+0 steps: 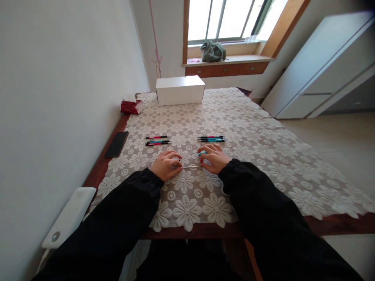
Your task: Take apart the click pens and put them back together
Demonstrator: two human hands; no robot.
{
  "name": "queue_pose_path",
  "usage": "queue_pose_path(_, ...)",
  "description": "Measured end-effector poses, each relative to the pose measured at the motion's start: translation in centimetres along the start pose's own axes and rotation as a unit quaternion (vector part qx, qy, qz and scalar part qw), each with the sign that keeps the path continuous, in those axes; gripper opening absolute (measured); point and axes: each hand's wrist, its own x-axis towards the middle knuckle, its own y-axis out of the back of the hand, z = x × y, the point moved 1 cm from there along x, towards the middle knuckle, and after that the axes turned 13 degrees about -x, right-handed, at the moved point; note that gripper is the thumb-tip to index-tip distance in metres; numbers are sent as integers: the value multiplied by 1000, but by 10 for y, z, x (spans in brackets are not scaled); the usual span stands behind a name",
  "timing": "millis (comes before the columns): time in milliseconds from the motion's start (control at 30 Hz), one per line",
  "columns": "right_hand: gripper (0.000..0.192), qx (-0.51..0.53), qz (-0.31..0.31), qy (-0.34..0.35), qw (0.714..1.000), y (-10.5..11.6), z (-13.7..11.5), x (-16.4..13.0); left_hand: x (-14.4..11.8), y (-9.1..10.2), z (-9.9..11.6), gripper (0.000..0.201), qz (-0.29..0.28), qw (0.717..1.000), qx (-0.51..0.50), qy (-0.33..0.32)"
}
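Slim black phone sits flat by the table's left edge, red pens lined up on the lacy flower tablecloth. Left hand is curled, fingers pinching one end of a thin whitish refill mid-table; right hand is curled too, pinching the other end plus something teal, mostly hidden. Teal pens lie just beyond

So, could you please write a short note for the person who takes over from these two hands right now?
Left hand: pinching one end of a thin refill.
Right hand: holding a teal pen barrel, fingers at the refill's other end.
Red pens lie left of the hands, teal pens right, all on the lace tablecloth.
Done: two sorted groups.
Left: the pen in hand is in parts.
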Motion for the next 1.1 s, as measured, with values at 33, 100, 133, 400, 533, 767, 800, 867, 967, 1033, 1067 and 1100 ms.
queue_pose_path(33,3,2,-7,4,1000,1,0,-1,0,0,0,9,-1,1000,-2,-1)
queue_pose_path(100,2,7,-14,7,1000,2,-1,-3,0,0,0,9,-4,1000,-3,-2)
queue_pose_path(133,3,11,-14,9,1000,2,-3,-3,0,0,0,9,-4,1000,-3,-1)
queue_pose_path(400,5,40,10,23,999,-4,-16,1,1,0,1,11,-12,1000,-4,8)
queue_pose_path(533,6,52,23,26,998,-6,-23,3,1,0,2,10,-10,1000,-7,7)
queue_pose_path(767,7,67,35,22,997,-9,-32,6,2,1,1,10,-11,1000,-11,-3)
queue_pose_path(800,6,65,32,21,997,-10,-32,6,2,1,2,10,-11,1000,-12,-5)
queue_pose_path(867,6,62,25,19,998,-9,-32,6,2,1,2,10,-10,1000,-13,-6)
queue_pose_path(967,7,58,21,14,998,-7,-31,6,2,2,3,10,-8,1000,-11,-5)
queue_pose_path(1033,7,51,27,0,998,-5,-30,6,2,2,3,9,-5,1000,-11,-3)
queue_pose_path(1067,7,50,34,-11,998,-4,-30,7,2,2,3,9,-4,1000,-10,-2)
queue_pose_path(1100,8,50,42,-21,998,-2,-29,7,2,2,4,9,-2,1000,-9,-1)
